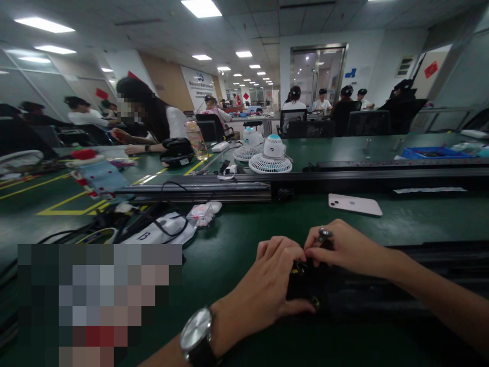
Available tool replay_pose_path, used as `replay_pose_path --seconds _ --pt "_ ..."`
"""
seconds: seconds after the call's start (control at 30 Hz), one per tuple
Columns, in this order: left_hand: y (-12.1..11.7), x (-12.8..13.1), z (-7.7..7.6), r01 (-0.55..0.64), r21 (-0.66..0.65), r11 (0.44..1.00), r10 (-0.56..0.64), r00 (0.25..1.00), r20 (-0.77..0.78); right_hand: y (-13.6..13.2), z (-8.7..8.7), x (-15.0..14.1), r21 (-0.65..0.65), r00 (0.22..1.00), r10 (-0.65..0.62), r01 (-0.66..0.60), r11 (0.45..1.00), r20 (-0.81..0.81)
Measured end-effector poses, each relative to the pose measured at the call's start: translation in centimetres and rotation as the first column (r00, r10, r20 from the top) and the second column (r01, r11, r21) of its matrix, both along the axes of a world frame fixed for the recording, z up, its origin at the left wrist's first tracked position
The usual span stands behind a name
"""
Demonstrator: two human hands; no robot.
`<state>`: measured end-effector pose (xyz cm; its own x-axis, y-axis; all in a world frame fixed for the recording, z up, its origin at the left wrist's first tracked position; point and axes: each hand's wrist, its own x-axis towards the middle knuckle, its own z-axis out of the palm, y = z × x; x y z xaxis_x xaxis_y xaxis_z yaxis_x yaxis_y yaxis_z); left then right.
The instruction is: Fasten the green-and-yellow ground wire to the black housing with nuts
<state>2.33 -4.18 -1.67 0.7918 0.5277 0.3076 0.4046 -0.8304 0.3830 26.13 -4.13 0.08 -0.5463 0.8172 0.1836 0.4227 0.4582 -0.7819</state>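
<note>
A long black rail-like piece lies across the green table in front of me, running off to the right. My left hand, with a silver watch on its wrist, is closed around the left end of this piece, thumb at the near side and fingers over the far side. Small brass-coloured rings show at that end, beside my palm. My right hand wears a large ring. Its fingers are pinched together at the far corner of the same end, touching my left fingertips; what they pinch is hidden.
A pale pink phone lies beyond my right hand. Behind it, long black bars cross the table. Two white fans, a blue tray and a bottle stand farther back. Cables and a white bag lie left. Several people sit around.
</note>
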Motion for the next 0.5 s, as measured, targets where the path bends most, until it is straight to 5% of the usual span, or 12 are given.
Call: replay_pose_path --seconds 0.5 --pt "-0.16 0.5 0.1 -0.027 0.018 0.999 0.028 0.999 -0.024 0.27 0.26 0.71 -0.243 0.992 -0.009 -0.022 0.97 -0.126"
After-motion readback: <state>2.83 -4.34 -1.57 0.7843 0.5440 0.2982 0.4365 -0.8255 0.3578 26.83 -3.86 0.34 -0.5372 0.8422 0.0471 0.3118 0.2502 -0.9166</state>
